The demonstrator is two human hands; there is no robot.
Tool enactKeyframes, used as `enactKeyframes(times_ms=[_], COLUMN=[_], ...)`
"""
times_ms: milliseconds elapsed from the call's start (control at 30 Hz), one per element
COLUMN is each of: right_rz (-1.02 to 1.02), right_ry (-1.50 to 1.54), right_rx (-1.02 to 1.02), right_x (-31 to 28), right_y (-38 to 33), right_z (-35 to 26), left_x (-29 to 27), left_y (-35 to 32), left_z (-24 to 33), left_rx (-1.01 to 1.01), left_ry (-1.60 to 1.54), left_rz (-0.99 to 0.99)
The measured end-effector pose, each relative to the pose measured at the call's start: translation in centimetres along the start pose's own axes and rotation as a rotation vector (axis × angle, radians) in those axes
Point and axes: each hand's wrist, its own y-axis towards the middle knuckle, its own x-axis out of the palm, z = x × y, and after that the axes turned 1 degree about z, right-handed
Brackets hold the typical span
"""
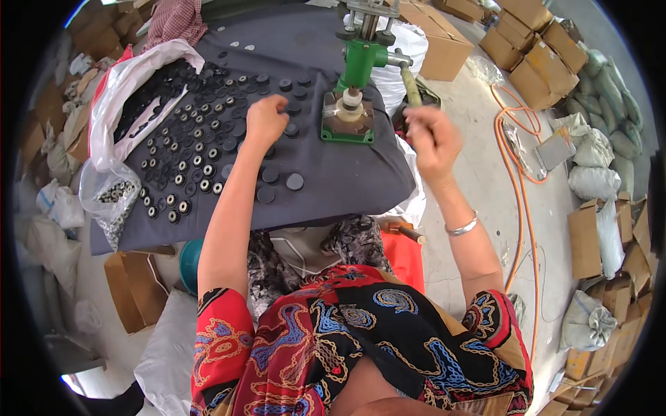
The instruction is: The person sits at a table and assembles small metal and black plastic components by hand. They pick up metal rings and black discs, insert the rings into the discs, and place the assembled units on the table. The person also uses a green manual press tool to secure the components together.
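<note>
My left hand (267, 119) is over the dark cloth, its fingers curled together beside a small black disc (285, 84). Whatever it may hold is hidden by the fingers. A green hand press (359, 59) stands to its right, with a pale round die (351, 104) on the plate of its base. My right hand (436, 139) is at the lower end of the press's lever handle (411, 84). Motion smears its fingers, so I cannot make out whether they grip the handle. Several black round caps (295, 182) lie near my left forearm.
Many black rings with pale metal centres (199, 147) are spread over the cloth-covered table (326, 191). On the left are an opened white sack (132, 76) and a clear bag of small metal parts (111, 194). An orange hose (517, 180) runs along the floor beside cardboard boxes (544, 73).
</note>
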Motion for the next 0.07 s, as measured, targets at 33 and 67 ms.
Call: enactKeyframes(times_ms=[33, 67], right_rz=[0.034, 0.033], right_ry=[0.038, 0.046], right_rx=[0.072, 0.068], right_x=[-0.12, 0.04], right_y=[1.61, 1.65], right_z=[-1.02, -1.21], left_x=[-0.58, -0.8], left_y=[-0.59, -0.88], left_z=[-0.03, 0.28], left_rx=[0.013, 0.008], left_ry=[0.057, 0.108], left_rz=[-0.067, -0.129])
